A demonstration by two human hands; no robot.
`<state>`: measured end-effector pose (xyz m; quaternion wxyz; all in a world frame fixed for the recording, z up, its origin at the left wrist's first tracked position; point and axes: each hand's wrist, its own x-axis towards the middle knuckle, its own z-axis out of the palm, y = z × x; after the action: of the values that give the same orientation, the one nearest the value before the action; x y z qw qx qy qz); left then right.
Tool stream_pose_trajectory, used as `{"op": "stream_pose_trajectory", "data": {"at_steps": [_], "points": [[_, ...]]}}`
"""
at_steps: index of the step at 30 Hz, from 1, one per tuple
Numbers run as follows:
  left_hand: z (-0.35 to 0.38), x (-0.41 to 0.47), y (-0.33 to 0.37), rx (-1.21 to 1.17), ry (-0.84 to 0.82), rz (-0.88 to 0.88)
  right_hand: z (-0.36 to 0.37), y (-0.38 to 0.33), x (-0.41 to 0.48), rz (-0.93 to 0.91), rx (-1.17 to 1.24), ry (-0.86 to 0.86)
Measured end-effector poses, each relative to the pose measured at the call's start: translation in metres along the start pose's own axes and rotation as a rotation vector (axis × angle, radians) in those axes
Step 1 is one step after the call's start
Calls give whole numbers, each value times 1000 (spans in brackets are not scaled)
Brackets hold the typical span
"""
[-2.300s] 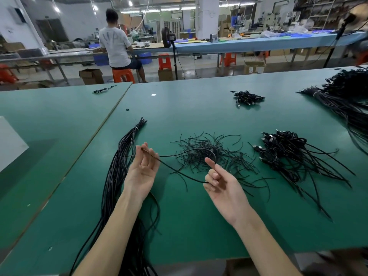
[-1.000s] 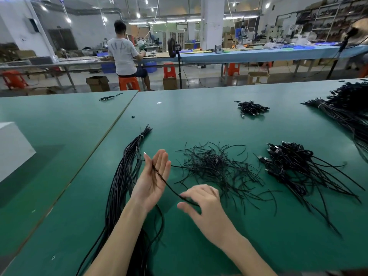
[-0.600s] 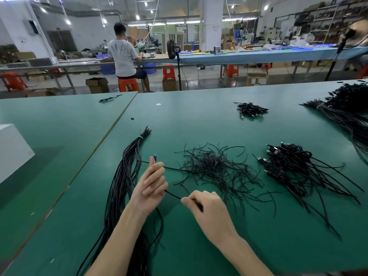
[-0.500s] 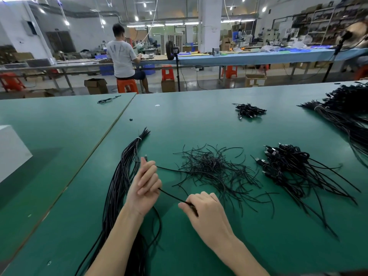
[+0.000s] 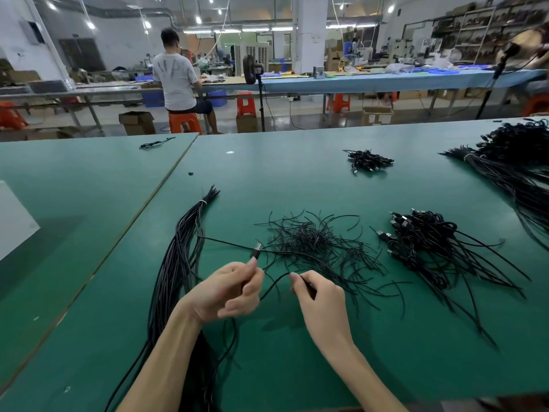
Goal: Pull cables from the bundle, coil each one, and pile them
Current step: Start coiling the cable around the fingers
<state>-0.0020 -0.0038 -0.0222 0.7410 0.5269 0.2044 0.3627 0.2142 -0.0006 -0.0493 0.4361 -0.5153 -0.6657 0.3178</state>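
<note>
Landmark: the bundle (image 5: 178, 263) of long black cables lies on the green table (image 5: 297, 179). Its long axis runs from my body out to its tied far end.
Working cable: one cable (image 5: 271, 288) is just right of the bundle's middle, held off the table between both my hands.
Cable axis: the held span runs crosswise to the bundle and sags in a short loop from one hand to the other.
Plug end: the plug (image 5: 256, 250) stands out above my left thumb and points away from me, right of the bundle.
Left hand: my left hand (image 5: 228, 289) is the nearer one to the bundle, just beside its right edge. Its fingers are curled round the cable and the thumb presses on top.
Right hand: my right hand (image 5: 320, 295) is farther right of the bundle. Thumb and forefinger pinch the cable; the other fingers are folded in.
Tail of cable: I cannot tell whether the free length has cleared the bundle.
Step in hand: judged as the start of a coil. The left hand anchors the plug end and the right hand feeds the turns.
Pile: the pile (image 5: 421, 233) of finished cables lies well right of the bundle, past a heap of loose strands (image 5: 309, 242). My right hand is the nearer one to it.
Caution: the slack hangs near the strands and could snag them.
</note>
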Motion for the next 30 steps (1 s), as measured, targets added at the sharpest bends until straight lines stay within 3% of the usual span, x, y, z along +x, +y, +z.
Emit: {"op": "stream_pose_trajectory", "data": {"at_steps": [4, 8, 13, 16, 22, 30], "points": [[4, 6, -1, 115, 100, 10, -2, 0, 0, -7, 146, 71], [16, 30, -13, 458, 231, -48, -1, 0, 0, -32, 92, 57], [19, 44, -31, 1055, 528, 95, -2, -2, 0, -93, 80, 114], [21, 46, -36, 1322, 593, 116, 0, -3, -3, -167, 6, 120], [23, 46, -31, 1229, 565, 150, 0, -7, -7, -319, -68, 78], [32, 48, -31, 791, 581, 169, -2, -15, -11, -400, -97, -24]]}}
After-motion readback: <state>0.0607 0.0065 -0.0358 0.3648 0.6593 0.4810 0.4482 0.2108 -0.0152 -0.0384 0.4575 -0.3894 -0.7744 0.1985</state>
